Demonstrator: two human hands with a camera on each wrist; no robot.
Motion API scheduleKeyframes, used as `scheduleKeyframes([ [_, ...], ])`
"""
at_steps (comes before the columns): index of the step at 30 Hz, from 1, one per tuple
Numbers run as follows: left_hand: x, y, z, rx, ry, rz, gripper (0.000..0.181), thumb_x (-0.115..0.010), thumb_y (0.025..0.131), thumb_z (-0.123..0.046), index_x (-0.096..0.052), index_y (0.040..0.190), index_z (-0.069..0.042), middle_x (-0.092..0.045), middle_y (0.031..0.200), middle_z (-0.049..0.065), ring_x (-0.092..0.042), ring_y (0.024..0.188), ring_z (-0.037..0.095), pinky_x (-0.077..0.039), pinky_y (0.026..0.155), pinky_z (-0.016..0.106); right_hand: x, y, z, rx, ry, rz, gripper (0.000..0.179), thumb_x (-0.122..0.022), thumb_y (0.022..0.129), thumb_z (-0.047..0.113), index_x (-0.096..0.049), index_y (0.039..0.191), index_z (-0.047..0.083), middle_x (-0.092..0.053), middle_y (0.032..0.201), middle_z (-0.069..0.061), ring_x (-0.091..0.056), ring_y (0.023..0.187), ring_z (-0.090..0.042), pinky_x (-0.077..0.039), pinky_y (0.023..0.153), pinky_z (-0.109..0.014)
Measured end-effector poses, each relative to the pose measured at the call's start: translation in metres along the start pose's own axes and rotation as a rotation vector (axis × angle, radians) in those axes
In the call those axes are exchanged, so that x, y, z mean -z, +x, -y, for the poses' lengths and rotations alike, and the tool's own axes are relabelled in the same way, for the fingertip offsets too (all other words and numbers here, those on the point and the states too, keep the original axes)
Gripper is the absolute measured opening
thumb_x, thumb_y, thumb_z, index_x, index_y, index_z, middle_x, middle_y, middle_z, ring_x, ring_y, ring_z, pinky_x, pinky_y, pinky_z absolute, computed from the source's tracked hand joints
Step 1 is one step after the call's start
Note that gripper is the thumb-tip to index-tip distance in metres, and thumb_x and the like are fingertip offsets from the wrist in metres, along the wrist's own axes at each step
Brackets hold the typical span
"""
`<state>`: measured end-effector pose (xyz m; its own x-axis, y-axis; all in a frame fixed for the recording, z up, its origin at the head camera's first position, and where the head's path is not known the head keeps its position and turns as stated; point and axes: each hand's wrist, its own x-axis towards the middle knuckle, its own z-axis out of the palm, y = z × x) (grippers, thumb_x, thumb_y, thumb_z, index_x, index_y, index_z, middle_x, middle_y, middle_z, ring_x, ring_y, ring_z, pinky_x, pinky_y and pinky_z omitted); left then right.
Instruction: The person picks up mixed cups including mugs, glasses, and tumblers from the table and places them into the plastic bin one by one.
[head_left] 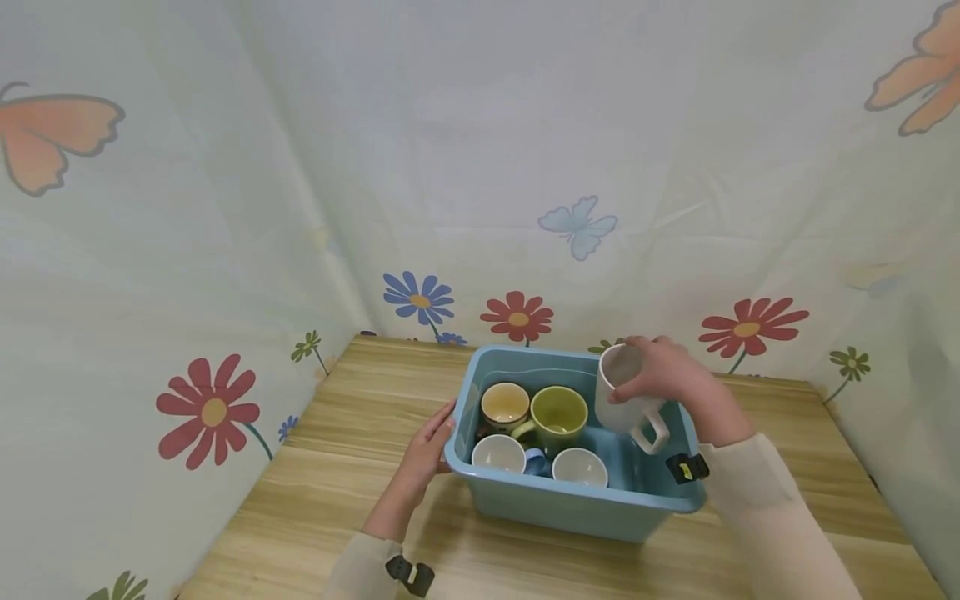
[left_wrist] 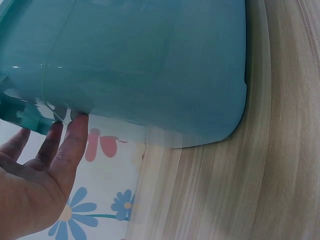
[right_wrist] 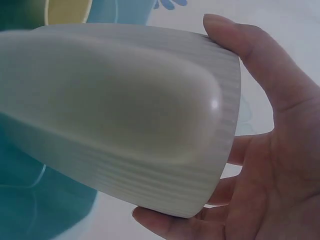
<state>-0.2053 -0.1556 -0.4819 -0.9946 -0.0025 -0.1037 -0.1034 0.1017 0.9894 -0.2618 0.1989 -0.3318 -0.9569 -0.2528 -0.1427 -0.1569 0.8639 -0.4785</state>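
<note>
My right hand [head_left: 660, 368] grips a white mug [head_left: 617, 412] round its upper part, thumb on one side and fingers on the other. The mug is tilted over the right part of a blue plastic bin [head_left: 555, 497]; its ribbed wall and large handle [right_wrist: 150, 100] fill the right wrist view. With fairly straight fingers, my left hand [head_left: 426, 454] touches the bin's left side just under the rim, as the left wrist view [left_wrist: 45, 170] also shows. Inside the bin stand a green mug [head_left: 558, 412], a cup with a yellow inside [head_left: 505, 404] and two white-lined cups, left [head_left: 498, 454] and right [head_left: 580, 467].
The bin stands on a wood-grain table [head_left: 337, 433]. Behind and beside it hangs a pale curtain [head_left: 465, 167] printed with flowers and butterflies, close to the bin's far side. A blue handle [head_left: 536, 461] shows between the two near cups.
</note>
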Motion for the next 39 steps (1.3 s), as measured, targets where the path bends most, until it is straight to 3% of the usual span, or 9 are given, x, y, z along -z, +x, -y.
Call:
scheduleKeyframes([
  [7, 0.000, -0.001, 0.000, -0.006, 0.016, 0.005, 0.051, -0.046, 0.109, -0.029, -0.042, 0.157, -0.011, -0.042, 0.160, 0.022, -0.066, 0.114, 0.029, -0.065, 0.076, 0.043, -0.010, 0.007, -0.002, 0.000, -0.033, 0.015, 0.095, -0.086, 0.075, 0.037, -0.042, 0.149, -0.004, -0.050, 0.130, -0.035, -0.047, 0.114, -0.048, -0.059, 0.080, -0.051],
  [27, 0.001, -0.001, 0.001, 0.002, 0.006, -0.002, 0.051, -0.046, 0.108, -0.027, -0.042, 0.156, -0.012, -0.045, 0.158, 0.024, -0.068, 0.105, 0.024, -0.064, 0.074, 0.040, -0.033, 0.017, -0.008, -0.052, 0.004, 0.044, 0.100, -0.089, 0.073, 0.033, -0.038, 0.150, -0.005, -0.047, 0.133, -0.036, -0.044, 0.116, -0.049, -0.058, 0.083, -0.055],
  [39, 0.001, 0.000, 0.001, -0.005, 0.006, 0.005, 0.051, -0.046, 0.108, -0.029, -0.042, 0.157, -0.012, -0.042, 0.160, 0.023, -0.066, 0.114, 0.030, -0.064, 0.077, 0.045, -0.045, 0.022, -0.016, -0.039, -0.080, 0.053, 0.097, -0.088, 0.072, 0.035, -0.041, 0.145, -0.008, -0.051, 0.128, -0.037, -0.047, 0.114, -0.054, -0.052, 0.089, -0.061],
])
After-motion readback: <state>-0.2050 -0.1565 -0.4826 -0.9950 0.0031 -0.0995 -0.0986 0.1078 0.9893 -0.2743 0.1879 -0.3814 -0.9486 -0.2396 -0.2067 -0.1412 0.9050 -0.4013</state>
